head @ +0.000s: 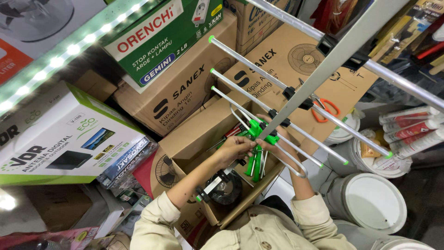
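Observation:
I hold a metal aerial (296, 97) with a long grey boom, several aluminium cross rods with green tips, and a green plastic bracket (257, 139) at its near end. My left hand (233, 149) grips the bracket from the left. My right hand (276, 138) closes on the bracket and the looped rod from the right. Both hands are above an open cardboard box (194, 139) that holds a coil of black cable (227, 189) and loose parts.
Stacked brown fan cartons (185, 88), a green carton (157, 37) and a white-green aerial box (64, 139) stand to the left and behind. Orange-handled scissors (326, 110) lie on a carton. White buckets (370, 199) and sealant tubes (411, 125) stand at the right.

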